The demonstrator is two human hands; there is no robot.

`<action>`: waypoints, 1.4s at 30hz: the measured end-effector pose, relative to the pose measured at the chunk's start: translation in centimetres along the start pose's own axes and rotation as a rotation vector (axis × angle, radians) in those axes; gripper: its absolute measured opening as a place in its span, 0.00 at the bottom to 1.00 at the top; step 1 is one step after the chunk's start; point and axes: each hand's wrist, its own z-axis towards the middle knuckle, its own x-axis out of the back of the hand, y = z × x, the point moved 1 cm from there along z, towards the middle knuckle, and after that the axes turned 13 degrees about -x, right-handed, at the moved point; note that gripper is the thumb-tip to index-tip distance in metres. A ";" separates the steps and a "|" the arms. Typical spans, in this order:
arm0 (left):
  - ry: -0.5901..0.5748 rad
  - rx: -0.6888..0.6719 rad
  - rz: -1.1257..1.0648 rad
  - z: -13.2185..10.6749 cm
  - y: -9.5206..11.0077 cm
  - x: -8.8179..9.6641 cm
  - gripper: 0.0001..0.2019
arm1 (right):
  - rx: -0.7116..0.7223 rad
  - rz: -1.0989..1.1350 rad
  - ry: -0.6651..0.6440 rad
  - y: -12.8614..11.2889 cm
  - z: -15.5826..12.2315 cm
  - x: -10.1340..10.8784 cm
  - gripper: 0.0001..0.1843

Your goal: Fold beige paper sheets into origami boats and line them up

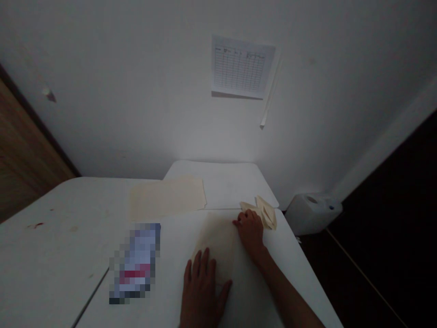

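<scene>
A thin cream sheet of paper (218, 232) lies on the white table in front of me. My left hand (201, 291) rests flat on its lower left part, fingers spread and thumb out to the side. At the sheet's upper right corner is my right hand (251, 232), its fingers curled in and its thumb at the paper's edge. Just beyond that hand sit folded cream paper pieces (268, 213), partly hidden by the knuckles. How tightly the right fingers pinch the sheet is hard to see in the dim light.
More cream paper (167, 198) lies flat at the back left. A blurred blue-and-white item (138, 259) is left of my left hand. The white table (51, 255) has stains and a seam. A whitish jug (312, 212) stands past its right edge. A printed sheet (242, 68) hangs on the wall.
</scene>
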 end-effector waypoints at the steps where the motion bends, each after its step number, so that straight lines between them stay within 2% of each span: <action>1: 0.003 -0.002 0.003 0.0 0.0 0.0 0.23 | 0.000 0.001 0.001 -0.1 0.3 -0.1 0.07; 6: 0.004 -0.006 0.013 0.0 -0.2 -0.1 0.23 | 0.113 0.053 -0.015 -0.6 0.4 0.2 0.09; 10: 0.011 -0.020 0.012 -0.1 -0.2 -0.3 0.23 | 0.286 0.133 -0.068 -0.6 -2.0 0.7 0.14; 14: -0.009 -0.021 0.010 0.2 -0.2 0.2 0.19 | 0.399 0.185 -0.132 -0.2 -4.2 0.5 0.10; 18: -0.093 -0.017 0.001 1.4 -0.9 1.5 0.10 | 0.383 0.211 -0.162 0.4 -4.3 -0.1 0.10; 21: -0.196 -0.070 0.019 3.0 -1.7 2.2 0.14 | 0.372 0.233 -0.194 0.7 -3.8 -0.3 0.15; 25: -0.311 -0.127 -0.034 5.5 -2.8 1.6 0.18 | 0.384 0.241 -0.208 0.9 -3.4 -0.5 0.16; 29: -0.315 -0.239 -0.095 7.4 -3.6 -0.1 0.22 | 0.387 0.264 -0.190 0.9 -3.4 -0.8 0.16; 34: -0.250 -0.356 -0.135 7.8 -4.6 -1.9 0.25 | 0.377 0.277 -0.189 1.1 -3.4 -1.2 0.17; 42: -0.170 -0.305 -0.033 7.2 -6.4 -2.7 0.28 | 0.359 0.265 -0.223 1.1 -3.3 -0.8 0.19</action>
